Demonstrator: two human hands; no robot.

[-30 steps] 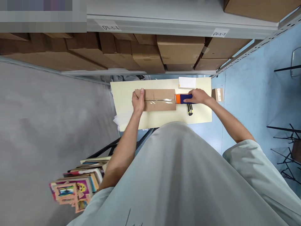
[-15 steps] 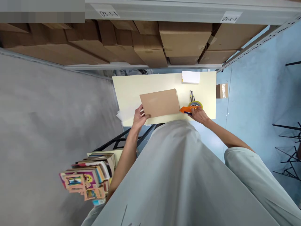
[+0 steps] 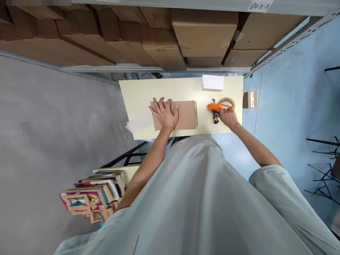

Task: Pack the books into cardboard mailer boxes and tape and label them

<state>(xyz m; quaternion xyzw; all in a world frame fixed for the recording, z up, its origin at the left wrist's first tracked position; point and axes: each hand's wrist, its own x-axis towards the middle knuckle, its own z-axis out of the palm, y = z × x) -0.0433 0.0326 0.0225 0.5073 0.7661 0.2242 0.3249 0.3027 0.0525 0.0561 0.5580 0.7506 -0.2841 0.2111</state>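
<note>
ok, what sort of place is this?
Likely a stockroom or packing area: a code-labelled shelf above stacked cardboard boxes, a table bearing a carton and a box cutter, and a tape dispenser in the right hand.

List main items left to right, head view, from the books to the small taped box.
Books → cardboard box under the left hand → tape dispenser in the right hand → small taped box.

Loose pale grey-green shirt (image 3: 186, 198) with short sleeves (image 3: 276, 191), one thin dark line (image 3: 136, 244) on its front
</note>
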